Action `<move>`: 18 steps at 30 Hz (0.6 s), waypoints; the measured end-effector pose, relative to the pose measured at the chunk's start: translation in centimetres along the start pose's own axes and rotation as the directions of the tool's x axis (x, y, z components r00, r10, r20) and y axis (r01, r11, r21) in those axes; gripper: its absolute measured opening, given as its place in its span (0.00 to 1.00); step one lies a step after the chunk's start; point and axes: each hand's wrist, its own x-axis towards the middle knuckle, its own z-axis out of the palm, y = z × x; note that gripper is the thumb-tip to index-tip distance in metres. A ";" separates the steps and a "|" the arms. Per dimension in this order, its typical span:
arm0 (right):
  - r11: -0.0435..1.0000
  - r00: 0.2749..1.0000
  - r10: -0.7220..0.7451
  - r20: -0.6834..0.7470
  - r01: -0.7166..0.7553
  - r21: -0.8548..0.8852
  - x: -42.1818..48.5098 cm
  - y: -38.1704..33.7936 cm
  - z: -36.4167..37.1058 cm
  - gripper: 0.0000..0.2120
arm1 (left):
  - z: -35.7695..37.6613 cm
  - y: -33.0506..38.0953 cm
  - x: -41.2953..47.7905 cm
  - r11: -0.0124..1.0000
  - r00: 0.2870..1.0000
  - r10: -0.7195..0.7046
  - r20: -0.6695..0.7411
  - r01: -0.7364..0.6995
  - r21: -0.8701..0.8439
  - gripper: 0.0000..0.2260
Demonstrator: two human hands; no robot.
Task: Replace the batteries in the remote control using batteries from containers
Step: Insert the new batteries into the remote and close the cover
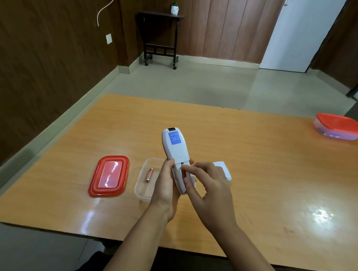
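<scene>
While left fingers (169, 166) grip remote (176, 150), curled right fingers (195, 167) pinch battery (183, 173) in it.

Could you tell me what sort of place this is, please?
Likely a plain room in a home or office: wood-panelled walls, tiled floor, a wooden table, a white door.

No text can be read. A blue label (174, 137) with white print is stuck on the back of the remote control (176, 154), near its far end, but its lines are too small to be made out. Print on the red battery (149, 174), just left of the remote control, is equally blurred.
</scene>
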 end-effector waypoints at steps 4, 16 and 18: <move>0.999 1.000 -0.008 0.005 0.009 -0.046 -0.2 0.0 0.7 0.15 | -0.4 0.2 0.0 0.999 1.000 0.002 -0.018 -0.001 0.039 0.21; 0.998 0.988 0.016 0.156 -0.025 0.056 -0.6 -0.8 2.2 0.19 | -3.3 2.1 0.2 0.993 0.987 0.085 -0.135 -0.094 -0.064 0.18; 0.998 0.994 0.016 0.112 -0.022 0.055 -0.4 -0.5 2.4 0.16 | -4.5 3.1 0.5 0.986 0.967 0.104 -0.233 -0.130 -0.101 0.19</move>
